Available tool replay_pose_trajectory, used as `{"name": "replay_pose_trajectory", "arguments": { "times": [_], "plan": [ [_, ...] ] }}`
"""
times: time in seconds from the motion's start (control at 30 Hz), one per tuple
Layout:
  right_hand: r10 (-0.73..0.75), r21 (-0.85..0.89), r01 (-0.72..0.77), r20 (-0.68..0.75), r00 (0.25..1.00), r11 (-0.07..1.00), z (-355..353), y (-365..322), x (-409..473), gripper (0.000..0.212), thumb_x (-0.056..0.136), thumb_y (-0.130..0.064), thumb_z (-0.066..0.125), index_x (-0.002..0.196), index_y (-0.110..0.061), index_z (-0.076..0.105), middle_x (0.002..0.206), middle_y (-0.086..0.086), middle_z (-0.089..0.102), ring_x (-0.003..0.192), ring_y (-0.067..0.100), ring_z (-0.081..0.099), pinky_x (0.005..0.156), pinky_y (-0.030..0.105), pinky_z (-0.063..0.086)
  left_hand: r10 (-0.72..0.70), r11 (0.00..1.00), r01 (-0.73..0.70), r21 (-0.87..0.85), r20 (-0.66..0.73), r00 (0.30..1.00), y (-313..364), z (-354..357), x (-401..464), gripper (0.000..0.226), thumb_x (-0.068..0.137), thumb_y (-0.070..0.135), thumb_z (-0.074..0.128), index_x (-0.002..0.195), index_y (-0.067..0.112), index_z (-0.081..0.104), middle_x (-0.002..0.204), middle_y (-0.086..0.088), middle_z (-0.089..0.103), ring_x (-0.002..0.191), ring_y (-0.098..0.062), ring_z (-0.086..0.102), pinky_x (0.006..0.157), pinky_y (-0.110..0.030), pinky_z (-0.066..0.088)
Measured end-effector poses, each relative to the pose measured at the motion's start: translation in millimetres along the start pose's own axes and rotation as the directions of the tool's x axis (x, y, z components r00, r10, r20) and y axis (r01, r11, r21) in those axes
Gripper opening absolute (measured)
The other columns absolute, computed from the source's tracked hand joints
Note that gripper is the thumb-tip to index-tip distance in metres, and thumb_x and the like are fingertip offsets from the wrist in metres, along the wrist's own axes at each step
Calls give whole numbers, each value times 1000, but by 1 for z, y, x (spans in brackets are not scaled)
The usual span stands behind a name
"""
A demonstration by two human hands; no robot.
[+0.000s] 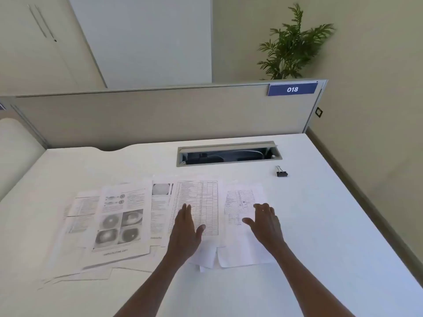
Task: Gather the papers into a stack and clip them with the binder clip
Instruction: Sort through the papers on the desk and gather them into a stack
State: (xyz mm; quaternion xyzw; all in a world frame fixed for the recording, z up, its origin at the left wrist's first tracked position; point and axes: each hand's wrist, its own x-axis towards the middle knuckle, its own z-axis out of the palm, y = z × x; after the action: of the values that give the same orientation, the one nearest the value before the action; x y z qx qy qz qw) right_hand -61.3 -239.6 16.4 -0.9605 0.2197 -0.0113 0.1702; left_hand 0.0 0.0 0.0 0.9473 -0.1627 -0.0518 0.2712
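- Neither hand holds anything: the left hand (186, 227) lies flat with fingers together and thumb spread on the table-printed sheet at centre frame, and the right hand (265, 221) hovers or rests with fingers loosely spread over the sheet to its right; whether it touches the paper I cannot tell.
- The loose white printed paper sheets (146, 223) are fanned across the middle and left of the frame, overlapping one another, the leftmost ones carrying grey circular pictures and lying slightly skewed.
- The small black metal binder clip with silver wire handles (281, 172) sits alone on the desk, up and to the right of the papers, well apart from both hands.
- Judgement: this looks like the start of the gathering step; nothing is stacked and the clip is untouched.
- The next move likely calls for sliding the right-side sheets leftward, or sweeping both sides inward, so the pages overlap fully, then squaring the edges before reaching for the clip.
- Beyond these, the flat white desk top (320, 225) has an open grey cable slot (229, 153) above the papers, with a beige divider panel (160, 115) bearing a blue "018" label (292, 89) at upper right.
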Motion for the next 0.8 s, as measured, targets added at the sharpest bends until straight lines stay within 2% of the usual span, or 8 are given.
{"name": "replay_pose_trajectory", "arguments": {
  "times": [0.1,0.23,0.37,0.47,0.57,0.67,0.8],
  "plan": [
    [30,90,-37,77,997,995,13,-15,-8,47,89,-37,66,123,-7,53,123,11,56,118,29,50,93,38,47,-82,996,78,49,79,993,-11,6,-3,80,99,38,52,157,7,8,166,-11,5,153,-28,9,122,-37,13],
    [43,213,-76,160,986,974,26,-47,-13,47,90,-30,67,126,-4,53,123,13,58,120,30,52,99,38,44,-87,993,72,89,174,981,-22,13,-12,80,99,39,51,157,9,4,166,-9,9,152,-26,15,121,-38,18],
    [122,345,-200,236,964,917,37,-77,-12,54,86,-26,70,129,1,52,123,18,62,118,31,57,100,40,46,-27,996,11,93,174,984,-31,13,-13,81,97,35,54,156,8,7,164,-10,21,150,-27,22,117,-37,27],
    [228,424,-310,235,945,851,45,-95,-9,56,82,-23,71,128,4,52,125,20,63,119,33,57,98,40,49,-7,998,-3,63,160,987,-39,17,-15,83,95,34,57,157,7,9,163,-8,25,151,-26,22,116,-37,30],
    [341,498,-435,272,900,750,48,-109,-3,48,81,-20,72,119,3,56,117,16,64,116,33,58,90,36,49,-4,998,-5,67,135,991,-43,18,-16,84,95,38,58,156,7,10,162,-7,28,150,-24,24,115,-35,31],
    [412,558,-518,315,855,648,49,-120,5,31,75,-21,74,92,0,58,95,10,67,97,32,65,82,41,57,-13,998,6,58,129,992,-46,18,-15,86,95,42,58,157,9,10,162,-5,27,150,-20,24,114,-35,33],
    [470,553,-582,348,812,596,47,-127,15,25,78,-23,71,92,-4,59,95,8,65,90,28,61,78,35,53,-12,999,7,49,119,993,-48,20,-15,86,95,44,57,158,11,9,163,-3,26,150,-18,22,114,-34,32]
  ]
}}
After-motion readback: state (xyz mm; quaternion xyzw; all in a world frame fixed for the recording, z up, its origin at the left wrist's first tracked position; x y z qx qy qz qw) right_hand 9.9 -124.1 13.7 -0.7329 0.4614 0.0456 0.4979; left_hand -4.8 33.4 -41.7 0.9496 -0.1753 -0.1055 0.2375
